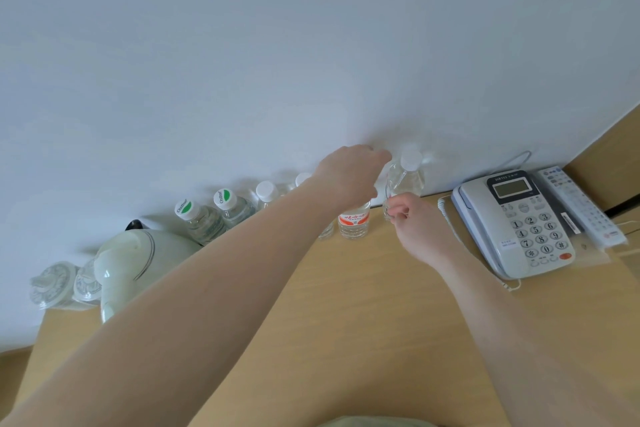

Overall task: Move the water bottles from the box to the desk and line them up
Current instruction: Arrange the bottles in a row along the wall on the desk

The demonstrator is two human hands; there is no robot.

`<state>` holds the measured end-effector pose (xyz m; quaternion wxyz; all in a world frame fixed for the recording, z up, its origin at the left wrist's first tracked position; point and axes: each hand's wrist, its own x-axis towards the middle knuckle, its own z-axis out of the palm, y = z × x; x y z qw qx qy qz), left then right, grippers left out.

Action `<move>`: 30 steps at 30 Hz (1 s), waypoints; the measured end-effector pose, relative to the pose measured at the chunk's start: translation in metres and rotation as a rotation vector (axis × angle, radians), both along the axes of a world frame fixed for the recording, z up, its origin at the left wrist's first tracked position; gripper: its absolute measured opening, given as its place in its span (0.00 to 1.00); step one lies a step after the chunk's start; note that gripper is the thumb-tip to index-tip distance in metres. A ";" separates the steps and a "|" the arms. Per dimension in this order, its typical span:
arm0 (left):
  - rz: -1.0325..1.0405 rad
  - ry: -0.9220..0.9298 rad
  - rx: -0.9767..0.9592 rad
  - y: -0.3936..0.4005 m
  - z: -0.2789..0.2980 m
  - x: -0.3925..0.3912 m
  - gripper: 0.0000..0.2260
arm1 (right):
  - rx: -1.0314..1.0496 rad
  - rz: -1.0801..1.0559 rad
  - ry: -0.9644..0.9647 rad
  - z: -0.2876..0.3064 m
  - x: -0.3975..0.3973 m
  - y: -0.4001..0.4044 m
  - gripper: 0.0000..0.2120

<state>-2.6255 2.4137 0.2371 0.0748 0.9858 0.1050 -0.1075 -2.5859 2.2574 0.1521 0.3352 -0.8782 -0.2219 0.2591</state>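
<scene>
The right hand (410,218) pinched the upright end bottle (403,184) low down, at the worktop's (346,322) back edge. The left hand (349,173) covered the neighbouring bottle (354,222); its grip was hidden.

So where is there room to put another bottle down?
The front of the desk is bare wood between the two arms. A small gap lies between the right hand and the telephone. Along the wall it is crowded: kettle, row of bottles.
</scene>
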 end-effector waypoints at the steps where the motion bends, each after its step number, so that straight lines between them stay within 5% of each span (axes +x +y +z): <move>1: -0.008 -0.024 -0.008 -0.004 0.001 0.004 0.23 | -0.004 -0.002 -0.001 0.001 0.001 -0.002 0.18; 14: 0.018 -0.053 -0.152 -0.030 -0.013 0.053 0.17 | -0.015 -0.068 -0.016 0.001 0.022 -0.027 0.18; 30: -0.032 0.001 -0.104 -0.020 -0.009 0.052 0.19 | 0.005 -0.088 -0.003 0.001 0.029 -0.028 0.16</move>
